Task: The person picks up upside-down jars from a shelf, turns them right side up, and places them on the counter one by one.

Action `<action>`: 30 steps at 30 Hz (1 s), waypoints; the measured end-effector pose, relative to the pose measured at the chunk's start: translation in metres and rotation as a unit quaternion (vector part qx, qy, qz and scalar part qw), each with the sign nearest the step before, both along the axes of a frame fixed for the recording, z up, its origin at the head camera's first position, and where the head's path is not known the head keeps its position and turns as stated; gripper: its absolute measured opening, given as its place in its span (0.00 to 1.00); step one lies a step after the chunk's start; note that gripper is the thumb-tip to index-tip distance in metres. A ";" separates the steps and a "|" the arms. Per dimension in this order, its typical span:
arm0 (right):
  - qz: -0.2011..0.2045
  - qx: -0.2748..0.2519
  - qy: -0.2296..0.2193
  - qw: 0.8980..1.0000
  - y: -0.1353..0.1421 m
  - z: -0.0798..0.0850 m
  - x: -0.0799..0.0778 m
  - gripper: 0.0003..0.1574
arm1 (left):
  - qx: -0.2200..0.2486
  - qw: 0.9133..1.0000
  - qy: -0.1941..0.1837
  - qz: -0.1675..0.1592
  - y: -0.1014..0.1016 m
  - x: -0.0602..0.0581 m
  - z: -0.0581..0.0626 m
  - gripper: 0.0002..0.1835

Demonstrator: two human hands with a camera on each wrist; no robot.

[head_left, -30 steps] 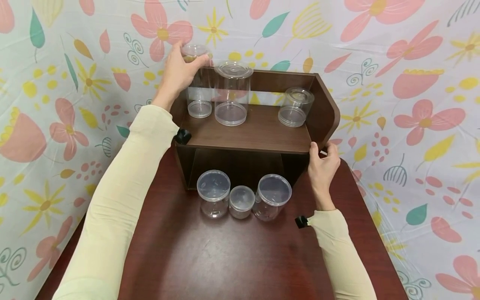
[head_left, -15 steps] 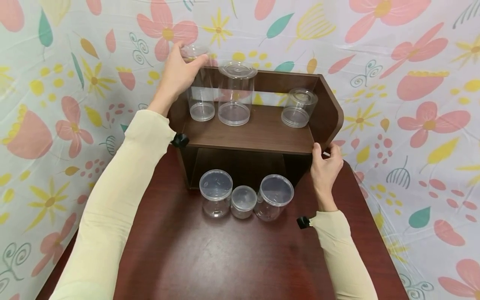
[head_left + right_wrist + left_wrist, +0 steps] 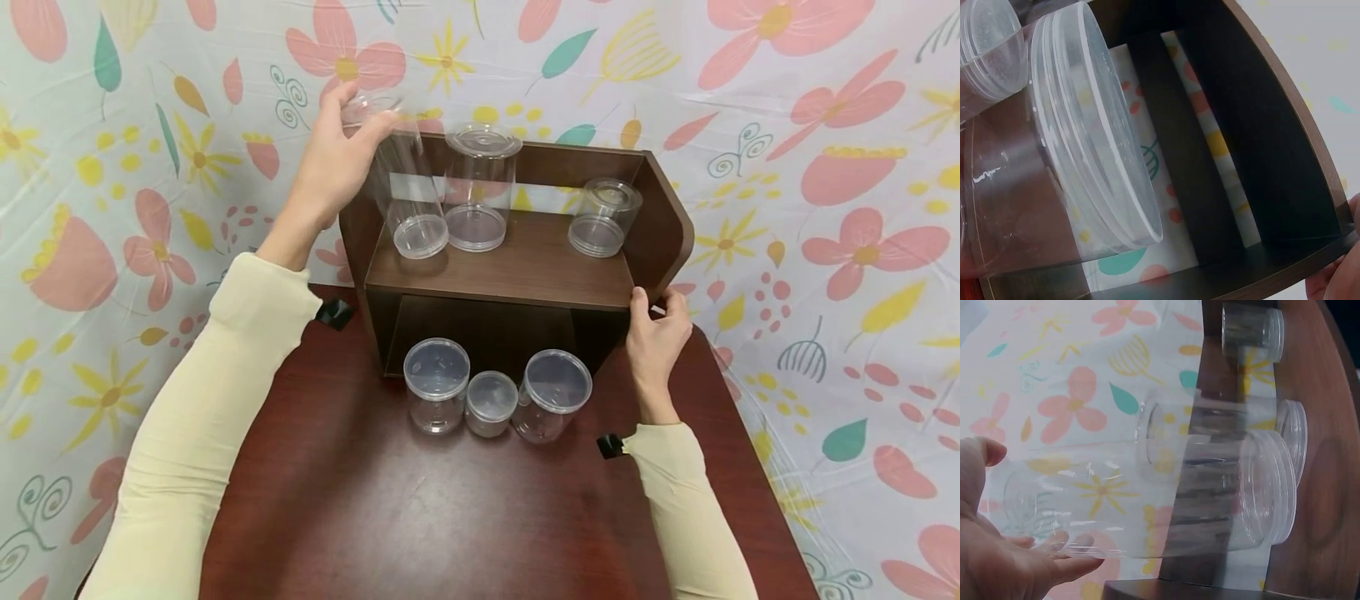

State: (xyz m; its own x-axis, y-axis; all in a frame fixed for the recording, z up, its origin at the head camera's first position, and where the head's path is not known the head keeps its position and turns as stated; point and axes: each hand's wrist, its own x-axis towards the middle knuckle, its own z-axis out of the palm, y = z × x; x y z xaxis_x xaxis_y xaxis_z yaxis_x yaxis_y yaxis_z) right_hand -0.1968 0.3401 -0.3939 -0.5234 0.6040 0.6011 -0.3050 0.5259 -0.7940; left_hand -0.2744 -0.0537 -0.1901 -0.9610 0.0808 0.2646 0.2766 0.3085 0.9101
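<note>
My left hand point(image 3: 326, 162) grips a tall clear plastic jar point(image 3: 408, 179) near its upper end, thumb and fingers around it. The jar is upside down and tilted, its lidded end lower and toward the right, close over the upper board of a dark brown wooden shelf point(image 3: 502, 279). In the left wrist view the see-through jar point(image 3: 1122, 494) overlaps a wider jar point(image 3: 1294, 434) behind it. With thumb and fingers, my right hand point(image 3: 656, 337) holds the shelf's front right corner, where the upper board meets the side panel.
On the upper board stand a wide tall jar point(image 3: 480, 187) and a short jar point(image 3: 603, 217), both lid down. Before the shelf, a large jar point(image 3: 437, 383), a small jar point(image 3: 491, 404) and another large jar point(image 3: 553, 392) stand lids up on the reddish table point(image 3: 420, 525).
The tall jar in my left hand has gone from upright to tilted, its lidded end shifting forward and right. My left hand has moved left. The right hand keeps its hold on the shelf.
</note>
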 end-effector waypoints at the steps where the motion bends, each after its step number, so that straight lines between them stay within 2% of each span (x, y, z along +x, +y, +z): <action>1: 0.002 0.000 0.003 1.000 0.000 0.000 0.000 0.10 | 0.021 1.000 0.006 -0.007 -0.001 0.004 -0.001 0.43; 4: 0.000 0.002 0.007 1.000 -0.001 0.000 0.001 0.10 | 0.092 0.995 0.021 -0.031 -0.005 0.015 -0.003 0.40; 8: -0.010 0.008 0.002 1.000 -0.001 -0.001 0.002 0.10 | 0.171 0.983 0.033 -0.057 -0.007 0.027 -0.010 0.37; 14: -0.002 0.009 0.000 1.000 0.000 0.000 0.002 0.12 | 0.204 0.976 0.050 -0.062 -0.013 0.043 -0.019 0.34; 17: 0.002 0.005 -0.003 1.000 0.001 -0.001 0.002 0.12 | 0.213 0.974 0.051 -0.060 -0.015 0.051 -0.024 0.34; 21: 0.009 -0.003 -0.004 1.000 -0.001 0.001 0.002 0.11 | 0.245 0.966 0.041 -0.066 -0.018 0.061 -0.030 0.33; 27: 0.030 -0.018 -0.002 0.999 -0.015 0.019 0.014 0.12 | 0.286 0.954 0.021 -0.084 -0.022 0.076 -0.039 0.32; 30: 0.038 -0.020 -0.005 0.999 -0.020 0.028 0.021 0.13 | 0.290 0.952 0.029 -0.092 -0.023 0.082 -0.044 0.32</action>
State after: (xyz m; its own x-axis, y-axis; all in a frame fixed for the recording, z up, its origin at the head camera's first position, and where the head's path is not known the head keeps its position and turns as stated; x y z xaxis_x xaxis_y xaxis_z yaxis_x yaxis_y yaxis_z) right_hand -0.1761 0.3198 -0.3663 -0.5743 0.5849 0.5728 -0.3358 0.4697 -0.8164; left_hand -0.1928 -0.0767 -0.2345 -0.9268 0.0699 0.3691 0.3332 -0.3006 0.8936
